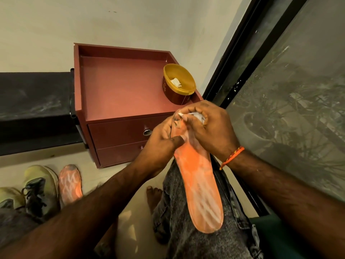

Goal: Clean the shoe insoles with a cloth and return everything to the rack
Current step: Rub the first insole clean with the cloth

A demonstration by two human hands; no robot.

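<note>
Head view: 2 insoles (199,186) (70,184), 2 shoes (40,187) (9,197), 1 cloth (196,116).

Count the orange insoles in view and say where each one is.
2. One insole lies along the person's lap, held by the left hand and wiped by the right hand. The other insole lies on the floor beside the shoes. More may be hidden.
</note>
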